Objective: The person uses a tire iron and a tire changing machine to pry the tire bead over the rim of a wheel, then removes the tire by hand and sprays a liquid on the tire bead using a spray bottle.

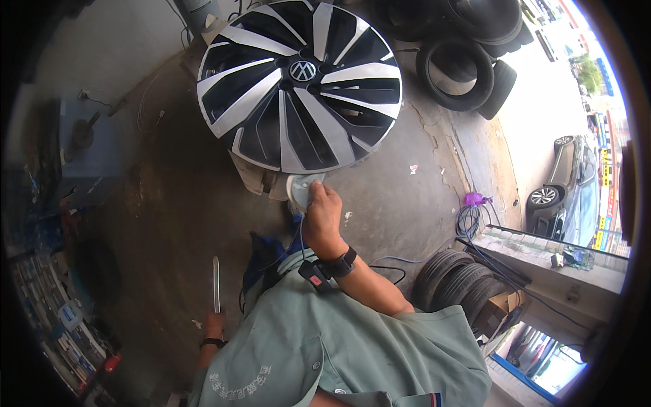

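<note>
grey-green buttoned shirt (386, 346), white lettering (263, 377), black wrist straps (341, 264)

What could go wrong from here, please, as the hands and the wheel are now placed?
The long metal bar in the left hand might scratch the black-and-silver wheel if swung against it. The pale disc, pinched in the right hand by the wheel's near edge, could slip and drop. The coiled cable or hose to the right might catch a foot.
</note>
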### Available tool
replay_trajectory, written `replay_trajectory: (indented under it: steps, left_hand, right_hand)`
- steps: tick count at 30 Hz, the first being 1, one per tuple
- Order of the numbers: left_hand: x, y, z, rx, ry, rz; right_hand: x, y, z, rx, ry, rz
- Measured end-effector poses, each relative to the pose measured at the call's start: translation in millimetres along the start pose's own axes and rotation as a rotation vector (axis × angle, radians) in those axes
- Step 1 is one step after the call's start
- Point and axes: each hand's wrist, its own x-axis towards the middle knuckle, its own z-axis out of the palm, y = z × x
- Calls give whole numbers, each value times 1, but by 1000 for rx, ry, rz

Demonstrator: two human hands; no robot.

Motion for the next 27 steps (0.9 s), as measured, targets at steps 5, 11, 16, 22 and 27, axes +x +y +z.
replay_trajectory:
  steps: [5,11,16,22,27]
  left_hand:
    - [25,45,-102,255,-159,-70]
    - [90,34,-163,383,23,83]
    - [122,8,-180,353,42,101]
    - [152,-13,-175,446,3,69]
    - [139,0,-183,403,-132,-53]
  right_hand:
    - [-29,-42,78,46,-99,-369]
    - [-29,-26,-31,-19,338,-411]
    - [14,5,-43,-970,250,-777]
    - [37,52,13,-496,428,-756]
    - [7,81,77,-942,188,-1235]
